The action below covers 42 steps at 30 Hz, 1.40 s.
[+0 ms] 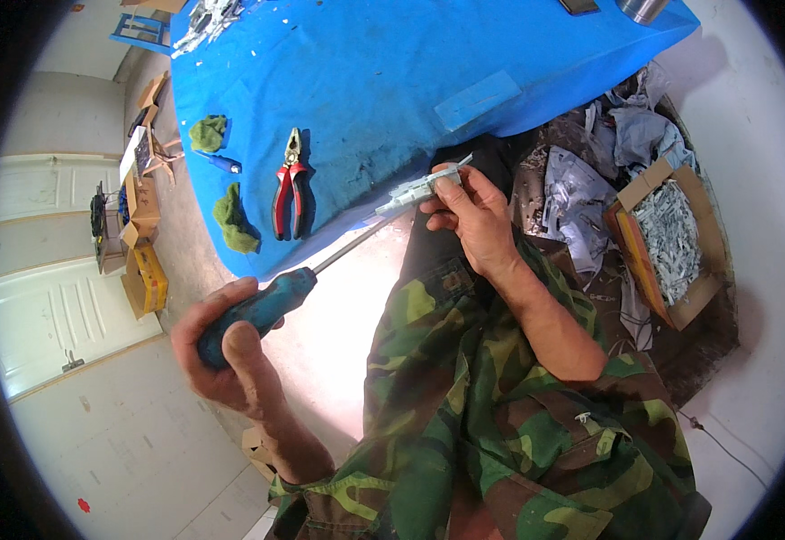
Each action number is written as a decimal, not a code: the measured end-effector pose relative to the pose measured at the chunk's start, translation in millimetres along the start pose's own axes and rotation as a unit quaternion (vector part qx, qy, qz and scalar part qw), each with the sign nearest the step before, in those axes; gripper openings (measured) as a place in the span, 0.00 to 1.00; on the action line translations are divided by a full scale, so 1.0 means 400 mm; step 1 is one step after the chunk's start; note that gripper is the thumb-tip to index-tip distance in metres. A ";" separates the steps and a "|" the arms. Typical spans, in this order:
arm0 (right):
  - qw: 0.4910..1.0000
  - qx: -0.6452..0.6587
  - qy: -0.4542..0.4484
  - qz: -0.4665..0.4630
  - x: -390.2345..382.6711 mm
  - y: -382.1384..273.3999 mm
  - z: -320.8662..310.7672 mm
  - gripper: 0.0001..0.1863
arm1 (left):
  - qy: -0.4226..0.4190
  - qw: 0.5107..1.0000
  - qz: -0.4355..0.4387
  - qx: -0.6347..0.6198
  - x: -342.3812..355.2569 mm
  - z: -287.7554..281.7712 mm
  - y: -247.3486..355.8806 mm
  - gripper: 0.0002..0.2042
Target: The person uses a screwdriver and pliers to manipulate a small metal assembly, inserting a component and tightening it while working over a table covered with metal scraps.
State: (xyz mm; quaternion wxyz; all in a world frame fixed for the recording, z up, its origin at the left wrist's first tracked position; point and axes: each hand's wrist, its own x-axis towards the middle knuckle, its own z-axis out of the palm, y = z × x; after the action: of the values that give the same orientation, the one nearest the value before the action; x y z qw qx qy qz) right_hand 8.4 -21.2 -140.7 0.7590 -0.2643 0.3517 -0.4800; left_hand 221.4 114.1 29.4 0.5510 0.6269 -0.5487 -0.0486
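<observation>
My left hand point(241, 360) is closed around a dark teal screwdriver handle point(264, 310), lower left of centre. Its long steel shaft point(352, 245) points up and right to the end of a small silvery metal part point(403, 200); whether the tip touches it is unclear. My right hand point(473, 220) pinches that part between thumb and fingers at the near edge of the blue-covered table point(383, 72). Left of it on the table lie red-and-black pliers point(295, 193), a small blue-handled tool point(221, 162) and two green cloth items point(235, 225).
Right of my legs stands an open cardboard box point(667, 238) of metal pieces among crumpled plastic bags point(572, 198). Yellow and brown boxes point(145, 274) line the left floor near white doors point(50, 324). Metal scraps point(203, 22) and a steel cylinder point(640, 9) sit on the table's far side.
</observation>
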 end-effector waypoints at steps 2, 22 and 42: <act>1.000 -0.025 -0.003 -0.001 -0.004 -0.006 0.005 0.16 | 0.027 1.000 0.010 0.006 0.004 0.010 -0.015 0.21; 0.978 0.135 -0.157 0.023 0.004 -0.011 -0.059 0.15 | 0.007 0.960 0.007 0.281 0.012 0.073 -0.390 0.14; 0.990 0.068 -0.113 0.045 -0.009 -0.017 -0.039 0.17 | -0.221 0.971 -0.064 0.068 -0.049 0.242 -0.127 0.16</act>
State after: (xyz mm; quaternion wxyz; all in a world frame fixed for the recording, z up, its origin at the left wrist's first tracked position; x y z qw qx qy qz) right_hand -8.7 -21.8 -144.2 0.8309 -0.2487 0.2422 -0.4349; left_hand 181.5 56.4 -56.5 0.3674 0.6707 -0.6176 -0.1838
